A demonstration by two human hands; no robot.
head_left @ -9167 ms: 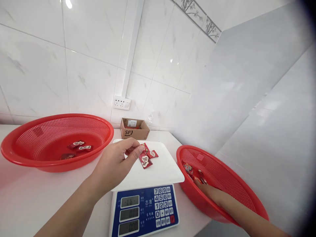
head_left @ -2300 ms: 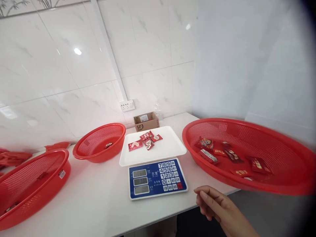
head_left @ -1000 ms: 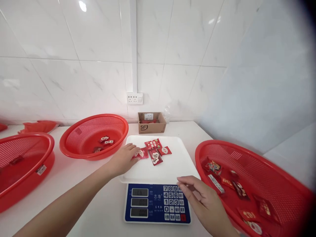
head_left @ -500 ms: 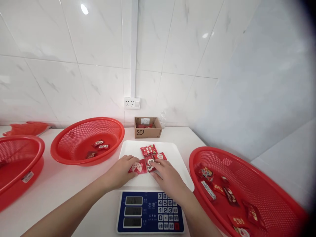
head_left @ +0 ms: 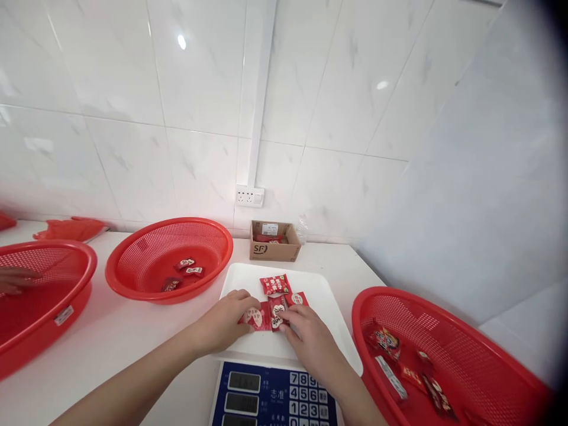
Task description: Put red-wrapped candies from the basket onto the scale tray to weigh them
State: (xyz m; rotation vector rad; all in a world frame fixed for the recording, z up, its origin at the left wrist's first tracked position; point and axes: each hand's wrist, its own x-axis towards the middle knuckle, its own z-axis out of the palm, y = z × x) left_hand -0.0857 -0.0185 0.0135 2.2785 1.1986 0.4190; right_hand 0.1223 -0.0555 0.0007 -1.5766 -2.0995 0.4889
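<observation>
My left hand (head_left: 226, 322) has its fingers and thumb on a red packet with a pale oval print (head_left: 256, 318), lying on the white scale tray (head_left: 331, 331). Against that packet's right side, my right hand (head_left: 310, 334) pinches the edge of a darker red packet (head_left: 277, 312). Another red packet (head_left: 275, 284) lies behind these. A further one (head_left: 298, 298) rests just beyond my right fingers. All the packets sit close together on the tray. The blue keypad panel (head_left: 284, 393) of the scale shows below, partly covered by my right forearm.
Red baskets holding a few packets stand at the left (head_left: 171, 225) and right (head_left: 444, 307). Another person's hand (head_left: 18, 279) reaches into a far-left basket (head_left: 84, 284). A cardboard box (head_left: 275, 253) with packets sits behind the scale, near a wall socket (head_left: 249, 196).
The view has shifted, so the scene sits lower and further right. Another person's hand has appeared in the far-left basket. My hands stay on the same packets.
</observation>
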